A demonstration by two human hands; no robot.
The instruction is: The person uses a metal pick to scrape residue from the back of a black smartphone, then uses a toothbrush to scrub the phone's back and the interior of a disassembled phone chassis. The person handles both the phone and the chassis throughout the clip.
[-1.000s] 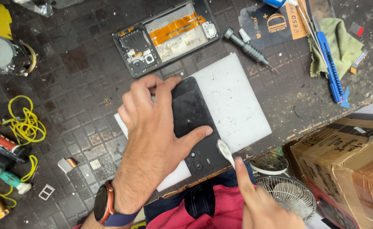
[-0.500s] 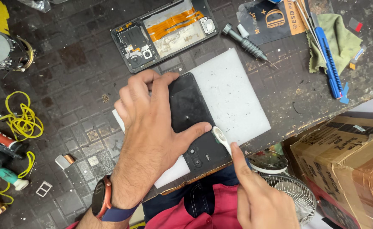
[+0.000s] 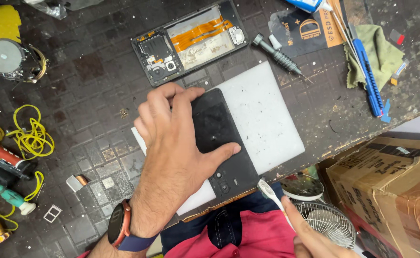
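Observation:
My left hand (image 3: pixel 172 157) lies flat on a black phone back cover (image 3: pixel 222 141), pinning it to a white work mat (image 3: pixel 267 119) on the dark bench. Its thumb reaches across the cover's middle. My right hand (image 3: pixel 310 234), at the bottom edge, grips a thin white-tipped pry tool (image 3: pixel 267 191). The tool's tip touches the cover's near corner, by the camera holes. An opened phone body (image 3: pixel 191 40) with orange flex cables lies beyond the mat.
A screwdriver (image 3: pixel 279 57), a blue utility knife (image 3: pixel 367 79) on a green cloth (image 3: pixel 377 55) and a dark pouch (image 3: pixel 305 31) lie at the back right. Yellow wire (image 3: pixel 28 134) and tools sit left. A cardboard box (image 3: pixel 391 191) and small fan (image 3: pixel 329 222) stand below the bench edge.
My right hand has slid the pry tool along the cover's near edge toward its corner. The left hand keeps pressing the cover down.

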